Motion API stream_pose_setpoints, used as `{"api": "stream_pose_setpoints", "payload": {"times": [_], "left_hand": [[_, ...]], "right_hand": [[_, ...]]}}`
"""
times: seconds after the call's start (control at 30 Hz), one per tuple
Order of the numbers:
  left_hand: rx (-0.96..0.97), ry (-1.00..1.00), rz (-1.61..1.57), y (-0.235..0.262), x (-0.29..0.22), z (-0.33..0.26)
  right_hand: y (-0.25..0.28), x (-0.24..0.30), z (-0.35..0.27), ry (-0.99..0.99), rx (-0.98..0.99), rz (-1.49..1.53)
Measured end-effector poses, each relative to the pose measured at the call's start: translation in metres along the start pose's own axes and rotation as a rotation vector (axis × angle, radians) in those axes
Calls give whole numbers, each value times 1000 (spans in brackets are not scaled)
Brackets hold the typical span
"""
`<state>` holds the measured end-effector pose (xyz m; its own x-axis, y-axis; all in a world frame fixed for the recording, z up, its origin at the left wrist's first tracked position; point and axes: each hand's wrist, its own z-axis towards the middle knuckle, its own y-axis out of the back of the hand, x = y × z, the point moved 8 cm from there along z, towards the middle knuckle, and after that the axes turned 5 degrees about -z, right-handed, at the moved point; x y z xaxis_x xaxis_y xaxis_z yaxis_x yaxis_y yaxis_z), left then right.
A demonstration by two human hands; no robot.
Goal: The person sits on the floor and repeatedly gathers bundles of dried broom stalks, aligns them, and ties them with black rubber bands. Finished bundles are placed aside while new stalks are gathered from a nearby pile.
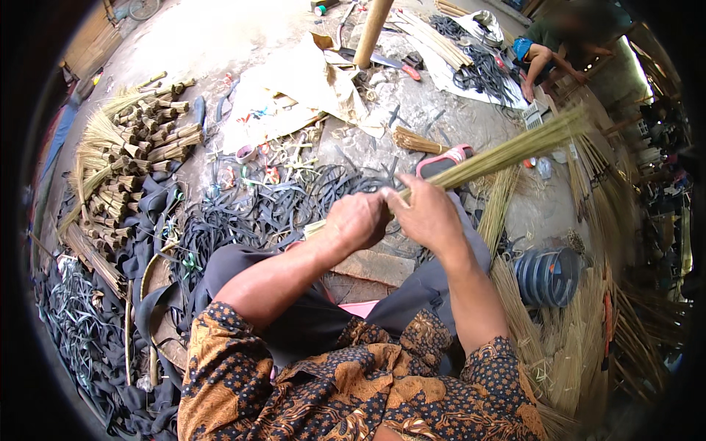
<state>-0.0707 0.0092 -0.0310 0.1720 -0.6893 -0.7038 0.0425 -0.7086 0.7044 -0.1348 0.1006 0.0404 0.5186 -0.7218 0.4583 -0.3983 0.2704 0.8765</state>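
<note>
A long bundle of thin yellow-green sticks (507,153), like broom bristles, slants up to the right in front of me, its far end smeared by motion. My left hand (358,220) is closed in a fist around its lower part, and a short stub of sticks shows past that fist. Right beside it, my right hand (430,214) is closed against the bundle, thumb and fingers near the left fist. Whether a strip is pinched between the hands is hidden. Below them, a wooden board (376,267) lies between my legs.
Black rubber strips (257,209) cover the floor ahead and left. Tied stick bundles (140,140) are heaped at far left. A red-handled knife (397,65) lies by a wooden post (373,33). A dark ribbed roll (546,277) and loose sticks stand right. Another person (540,59) sits far right.
</note>
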Motion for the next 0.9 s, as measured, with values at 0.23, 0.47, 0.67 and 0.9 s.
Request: {"api": "stream_pose_setpoints", "payload": {"times": [0.23, 0.47, 0.67, 0.9], "left_hand": [[-139, -23, -3, -3, 14, -6], [-108, -54, 11, -6, 17, -1], [-224, -8, 23, 11, 24, 6], [-149, 106, 33, 10, 31, 15]], "right_hand": [[-38, -17, 6, -93, 80, 572], [-46, -21, 6, -26, 53, 637], [-51, -21, -25, 128, 28, 1016], [-49, 8, -55, 360, -71, 348]]}}
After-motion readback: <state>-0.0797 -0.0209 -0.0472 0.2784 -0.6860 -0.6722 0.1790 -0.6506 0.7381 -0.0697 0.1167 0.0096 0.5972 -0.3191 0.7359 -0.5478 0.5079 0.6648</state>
